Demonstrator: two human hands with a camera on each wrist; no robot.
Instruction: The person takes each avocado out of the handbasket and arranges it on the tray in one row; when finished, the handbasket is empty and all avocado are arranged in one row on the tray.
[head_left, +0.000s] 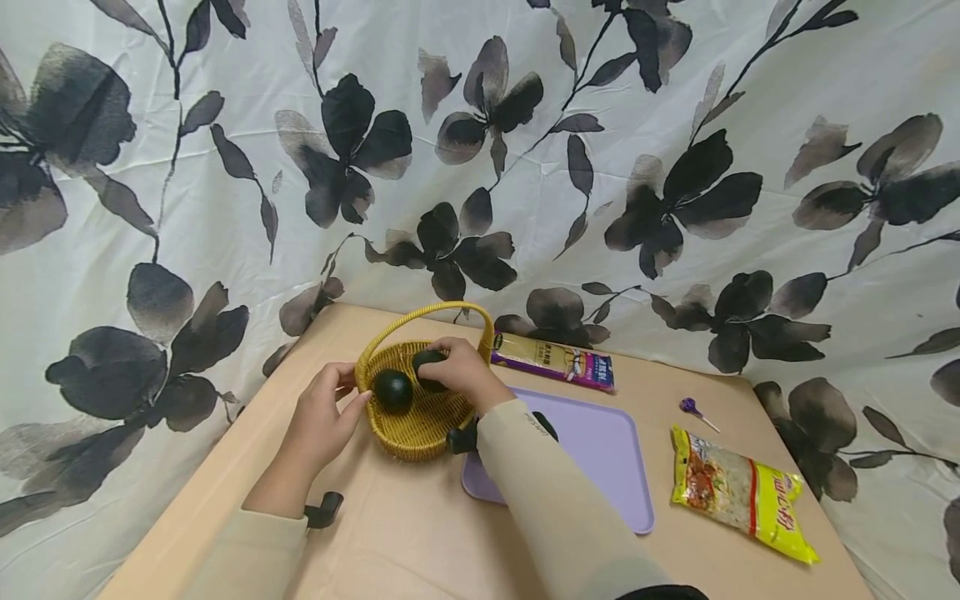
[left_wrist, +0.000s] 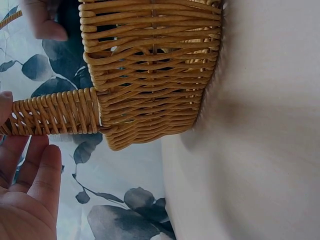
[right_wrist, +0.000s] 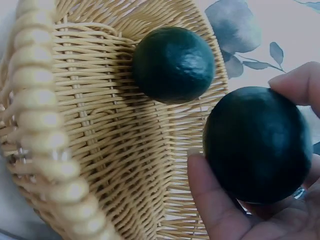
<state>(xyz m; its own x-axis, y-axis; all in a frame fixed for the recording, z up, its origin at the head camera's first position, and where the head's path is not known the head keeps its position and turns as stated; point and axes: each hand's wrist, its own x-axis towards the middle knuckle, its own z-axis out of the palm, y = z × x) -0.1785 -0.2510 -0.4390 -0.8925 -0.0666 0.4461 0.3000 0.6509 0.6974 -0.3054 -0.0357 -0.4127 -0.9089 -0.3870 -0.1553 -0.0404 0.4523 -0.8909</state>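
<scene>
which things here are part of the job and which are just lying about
In use:
wicker basket, gripped by the left hand
dark green round thing in the right hand
similar round thing in the basket

Apparently lying about:
lollipop
yellow packet
purple-and-gold packet
lilac tray, perhaps involved

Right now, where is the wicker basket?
In the head view, the wicker basket stands just left of centre on the table, left of the lilac tray, with the left hand holding its handle.

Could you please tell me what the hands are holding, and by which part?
The left hand holds the basket low on its handle; the right hand holds one dark round object by its sides.
</scene>
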